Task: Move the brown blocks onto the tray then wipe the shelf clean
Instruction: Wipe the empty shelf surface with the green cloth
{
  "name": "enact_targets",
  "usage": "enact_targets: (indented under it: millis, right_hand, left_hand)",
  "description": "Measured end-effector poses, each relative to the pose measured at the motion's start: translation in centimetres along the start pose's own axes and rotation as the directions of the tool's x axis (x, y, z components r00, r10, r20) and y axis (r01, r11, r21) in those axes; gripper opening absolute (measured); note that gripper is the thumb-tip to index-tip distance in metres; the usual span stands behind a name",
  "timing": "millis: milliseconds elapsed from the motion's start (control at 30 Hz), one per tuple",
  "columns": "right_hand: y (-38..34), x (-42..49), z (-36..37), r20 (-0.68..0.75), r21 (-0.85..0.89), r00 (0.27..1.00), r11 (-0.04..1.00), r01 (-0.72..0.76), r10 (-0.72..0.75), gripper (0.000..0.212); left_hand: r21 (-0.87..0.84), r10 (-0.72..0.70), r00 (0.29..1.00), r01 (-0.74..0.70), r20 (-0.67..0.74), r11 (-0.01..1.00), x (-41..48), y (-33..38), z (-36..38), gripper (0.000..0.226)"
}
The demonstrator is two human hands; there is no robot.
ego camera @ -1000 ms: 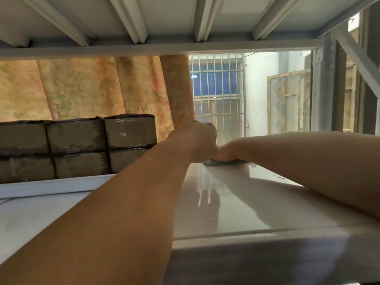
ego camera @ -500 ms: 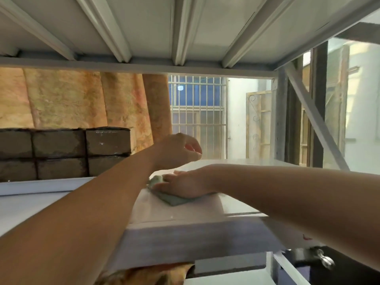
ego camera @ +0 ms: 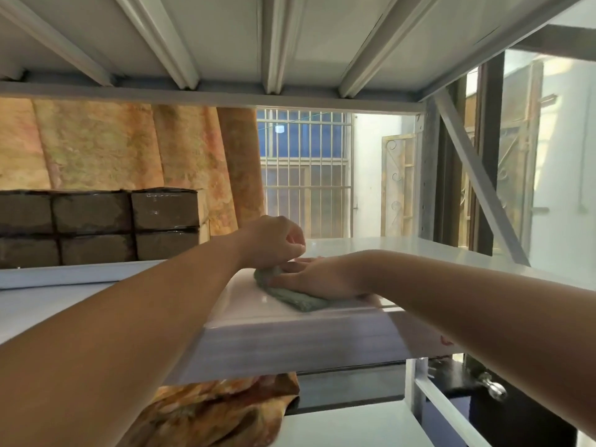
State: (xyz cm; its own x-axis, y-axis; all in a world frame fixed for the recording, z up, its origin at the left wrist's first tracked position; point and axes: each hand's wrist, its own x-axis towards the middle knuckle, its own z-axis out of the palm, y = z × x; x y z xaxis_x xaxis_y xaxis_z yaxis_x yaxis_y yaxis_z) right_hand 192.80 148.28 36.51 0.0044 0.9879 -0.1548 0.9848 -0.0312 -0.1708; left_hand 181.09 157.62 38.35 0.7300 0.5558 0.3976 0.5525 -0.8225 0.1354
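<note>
Several brown blocks (ego camera: 96,227) are stacked in two layers on the white tray (ego camera: 80,274) at the left. On the white shelf (ego camera: 371,250), near its front edge, lies a green cloth (ego camera: 300,300). My right hand (ego camera: 322,275) presses flat on the cloth, palm down, covering most of it. My left hand (ego camera: 271,240) hovers just behind with curled fingers, its underside touching the cloth's far end. I cannot see whether it pinches the cloth.
The ribbed underside of the upper shelf (ego camera: 290,43) is close overhead. A diagonal brace (ego camera: 477,175) and an upright post stand at the right. An orange patterned curtain (ego camera: 129,146) hangs behind the blocks, and similar patterned fabric (ego camera: 225,411) lies on the lower shelf.
My right hand has drawn the cloth from the back of the shelf to its front edge. My left hand followed and dropped onto the cloth's far end. The blocks have not moved.
</note>
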Motion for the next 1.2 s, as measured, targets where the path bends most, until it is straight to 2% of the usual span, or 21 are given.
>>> enact_targets:
  millis: [33,67,133,200,333,433,633,900,1067,1200]
  right_hand:
    - [0.1,-0.3,-0.2,-0.012,-0.023,1.000,0.999,0.026,-0.026,0.095]
    - [0.2,-0.9,-0.5,-0.013,-0.025,1.000,1.000,0.004,-0.004,0.094]
    - [1.0,-2.2,-0.7,-0.013,0.021,0.998,0.998,-0.056,0.056,0.073]
    - [2.2,-3.5,-1.2,-0.018,0.069,0.996,0.994,-0.086,0.088,0.065]
    - [4.2,-3.8,-1.3,-0.028,0.104,0.989,0.985,-0.140,0.144,0.065]
    - [4.7,-3.5,-1.4,-0.036,0.091,0.990,0.987,-0.129,0.133,0.065]
    - [5.3,-1.8,-2.1,0.013,0.138,0.988,0.978,-0.154,0.154,0.061]
    - [7.5,5.3,-3.6,0.007,0.045,0.980,0.979,-0.200,0.200,0.065]
    - [8.9,9.5,-4.7,-0.006,0.027,0.940,0.939,-0.342,0.342,0.088]
    - [9.9,11.7,-5.6,-0.021,0.038,0.898,0.898,-0.439,0.440,0.096]
  left_hand:
    - [-0.002,0.000,1.000,0.000,-0.013,1.000,0.1,0.0,0.1,0.021]
    - [0.000,0.002,1.000,-0.002,-0.021,1.000,0.1,-0.1,0.2,0.021]
    - [0.012,0.009,1.000,-0.008,-0.023,1.000,0.2,-0.1,0.3,0.022]
    - [0.025,0.018,1.000,-0.017,-0.021,1.000,0.2,-0.1,0.3,0.020]
    - [0.024,0.083,0.996,-0.082,-0.045,0.996,0.3,0.7,0.5,0.017]
    - [0.038,0.157,0.987,-0.156,-0.032,0.987,0.7,1.6,0.2,0.016]
    - [0.093,0.145,0.988,-0.149,0.045,0.984,3.1,2.8,-0.8,0.025]
    - [0.154,0.131,0.989,-0.141,0.075,0.978,5.6,2.1,2.0,0.023]
    - [0.142,0.114,0.989,-0.126,0.095,0.982,5.3,1.0,1.4,0.024]
    - [0.124,0.094,0.991,-0.105,0.091,0.987,4.6,0.8,0.7,0.024]
